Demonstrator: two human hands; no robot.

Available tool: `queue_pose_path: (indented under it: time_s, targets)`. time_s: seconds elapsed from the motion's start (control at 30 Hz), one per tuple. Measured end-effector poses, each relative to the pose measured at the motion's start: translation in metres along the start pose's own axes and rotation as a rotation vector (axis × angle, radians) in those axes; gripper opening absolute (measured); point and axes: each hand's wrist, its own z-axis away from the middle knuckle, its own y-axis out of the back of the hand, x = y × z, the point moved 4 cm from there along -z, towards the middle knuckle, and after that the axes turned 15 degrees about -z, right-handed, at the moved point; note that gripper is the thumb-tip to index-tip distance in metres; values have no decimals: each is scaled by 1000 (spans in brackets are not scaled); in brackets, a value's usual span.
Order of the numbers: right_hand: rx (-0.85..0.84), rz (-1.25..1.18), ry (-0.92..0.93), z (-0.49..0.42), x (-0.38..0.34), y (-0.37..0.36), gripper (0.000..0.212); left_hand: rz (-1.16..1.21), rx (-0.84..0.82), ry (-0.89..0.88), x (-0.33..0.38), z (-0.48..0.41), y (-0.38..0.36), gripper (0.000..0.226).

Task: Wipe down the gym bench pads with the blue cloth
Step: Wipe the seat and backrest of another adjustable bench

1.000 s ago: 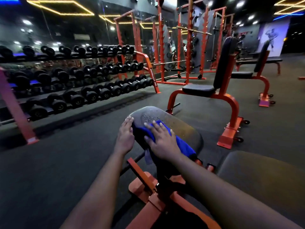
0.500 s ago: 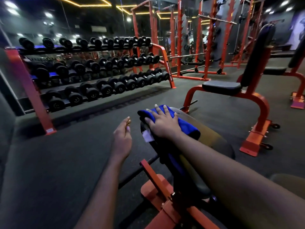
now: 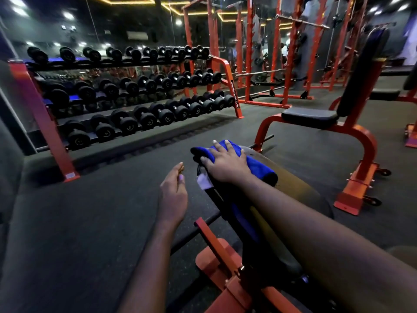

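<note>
A dark bench pad [image 3: 300, 195] on an orange frame stands in front of me, tilted. The blue cloth [image 3: 259, 166] lies folded over the pad's far end, a white tag hanging at its left side. My right hand [image 3: 225, 162] presses flat on the cloth with its fingers spread and straight. My left hand [image 3: 172, 193] hovers in the air left of the pad, fingers relaxed, holding nothing and touching nothing.
An orange dumbbell rack [image 3: 126, 98] with several black dumbbells runs along the left. A second orange bench [image 3: 320, 118] with a black seat and upright back stands to the right. Orange power racks [image 3: 259, 53] fill the back. Dark rubber floor [image 3: 90, 211] lies between.
My right hand has slid the cloth from the pad's middle to its far end. My left hand has come off the pad's left edge and hangs beside it. The view has shifted left.
</note>
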Motion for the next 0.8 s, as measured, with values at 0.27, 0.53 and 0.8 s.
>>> queue_pose_path:
  time_s: [0.27,0.53,0.8]
  targets:
    - [55,42,102,62,12,-2,58,-6,-2,4,7,-7,-5,39]
    - [12,-40,-147,-19,40,25,60,-115,-260,-3,24,-5,-24,40]
    - [192,-90,-386,0,63,31,60,-146,-301,21,20,-8,-22,39]
